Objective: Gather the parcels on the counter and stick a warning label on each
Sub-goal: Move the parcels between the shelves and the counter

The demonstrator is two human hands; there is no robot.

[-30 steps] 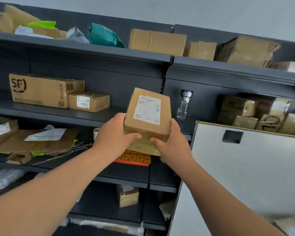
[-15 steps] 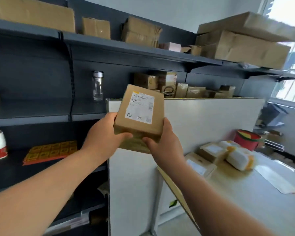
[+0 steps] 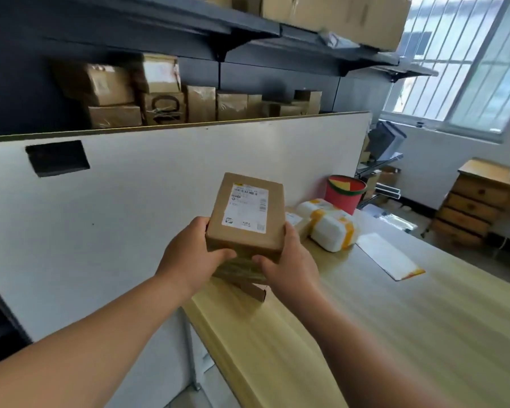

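I hold a brown cardboard parcel (image 3: 248,214) with a white shipping label on top, above the left end of the wooden counter (image 3: 395,319). My left hand (image 3: 193,254) grips its left side and my right hand (image 3: 289,260) grips its right side, thumbs on the near face. Another cardboard parcel (image 3: 252,291) lies on the counter right under it, mostly hidden. Two white padded parcels with yellow tape (image 3: 333,228) lie farther back on the counter.
A white partition board (image 3: 130,201) stands along the counter's left. Behind it dark shelves (image 3: 248,33) hold several cardboard boxes. A red bucket (image 3: 345,194) stands past the parcels. A flat white envelope (image 3: 389,257) lies on the counter. A wooden drawer chest (image 3: 480,201) is at right.
The view has swung right from the shelves to the counter. Both hands carried the brown parcel along and now hold it lower, over the counter's left end.
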